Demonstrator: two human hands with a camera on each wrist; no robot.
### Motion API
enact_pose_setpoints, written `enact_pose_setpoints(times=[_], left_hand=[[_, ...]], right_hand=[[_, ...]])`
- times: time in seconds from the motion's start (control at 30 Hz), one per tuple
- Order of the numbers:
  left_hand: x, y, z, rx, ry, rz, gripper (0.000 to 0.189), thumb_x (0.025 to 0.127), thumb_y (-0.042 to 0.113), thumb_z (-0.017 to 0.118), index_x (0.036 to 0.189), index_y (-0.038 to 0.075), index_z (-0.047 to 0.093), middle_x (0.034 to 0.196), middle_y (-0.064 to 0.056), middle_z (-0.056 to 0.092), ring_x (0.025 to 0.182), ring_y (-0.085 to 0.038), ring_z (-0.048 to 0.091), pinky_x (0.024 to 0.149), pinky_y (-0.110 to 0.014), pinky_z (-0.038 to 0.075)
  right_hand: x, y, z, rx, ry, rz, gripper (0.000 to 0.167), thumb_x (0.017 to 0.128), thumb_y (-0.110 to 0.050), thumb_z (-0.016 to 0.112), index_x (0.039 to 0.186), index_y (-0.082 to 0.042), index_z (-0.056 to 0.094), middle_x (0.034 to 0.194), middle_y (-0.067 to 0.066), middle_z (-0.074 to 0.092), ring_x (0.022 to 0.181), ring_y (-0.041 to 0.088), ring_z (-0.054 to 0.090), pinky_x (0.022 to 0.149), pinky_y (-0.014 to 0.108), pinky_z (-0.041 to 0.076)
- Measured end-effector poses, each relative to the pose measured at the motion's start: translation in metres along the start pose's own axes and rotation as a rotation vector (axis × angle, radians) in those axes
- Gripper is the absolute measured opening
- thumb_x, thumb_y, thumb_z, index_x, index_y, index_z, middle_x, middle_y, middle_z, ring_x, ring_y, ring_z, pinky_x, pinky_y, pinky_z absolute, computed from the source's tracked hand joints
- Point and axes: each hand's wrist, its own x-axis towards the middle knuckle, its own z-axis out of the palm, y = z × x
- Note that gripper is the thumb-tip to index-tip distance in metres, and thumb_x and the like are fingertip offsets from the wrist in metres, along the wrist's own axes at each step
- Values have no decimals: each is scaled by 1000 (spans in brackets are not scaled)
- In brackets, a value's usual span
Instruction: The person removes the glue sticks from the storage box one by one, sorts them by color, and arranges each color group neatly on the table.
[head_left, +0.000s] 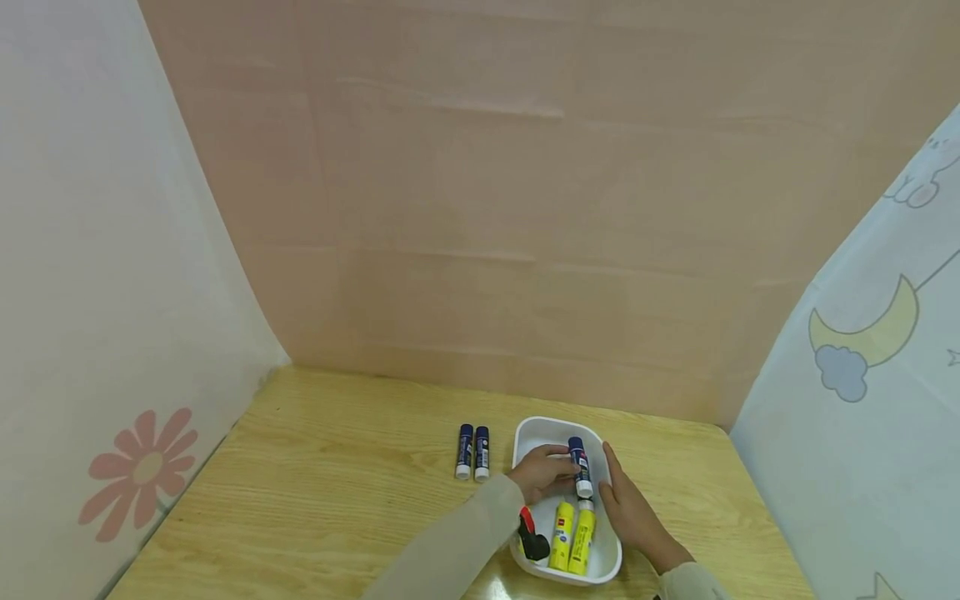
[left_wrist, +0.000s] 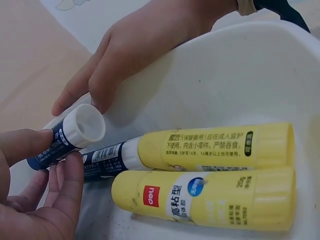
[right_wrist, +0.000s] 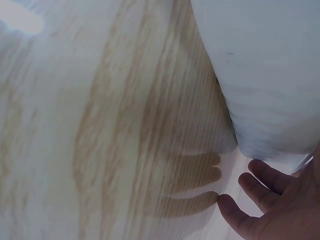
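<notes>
My left hand (head_left: 542, 472) pinches a dark blue glue stick (head_left: 581, 467) between thumb and fingers, above the inside of a white tray (head_left: 528, 432). In the left wrist view its white base (left_wrist: 91, 123) faces the camera. Under it lies another blue glue stick (left_wrist: 107, 159), partly hidden, end to end with a yellow glue stick (left_wrist: 215, 147). A second yellow glue stick (left_wrist: 205, 199) lies alongside. My right hand (head_left: 630, 510) rests with extended fingers against the tray's right side; the right wrist view shows several of its fingers (right_wrist: 265, 197) beside the tray wall.
Two more blue glue sticks, one (head_left: 464, 452) beside the other (head_left: 482, 454), lie on the wooden table (head_left: 337, 467) left of the tray. A red and black object (head_left: 532, 537) shows by the left cuff. Fabric walls (head_left: 450, 208) enclose the table's back and sides.
</notes>
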Motion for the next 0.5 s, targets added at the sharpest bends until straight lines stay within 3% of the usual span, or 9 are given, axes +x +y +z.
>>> enact_pose_setpoints(times=[0.5], left_hand=[[-5, 0, 0, -31, -22, 8, 50, 85, 0, 71, 132, -2, 53, 104, -11, 66, 89, -21, 65, 87, -35, 55]], right_hand=[[0, 1, 1, 20, -2, 18, 65, 101, -3, 42, 155, -1, 7, 150, 30, 29, 132, 47, 35, 106, 60, 29]])
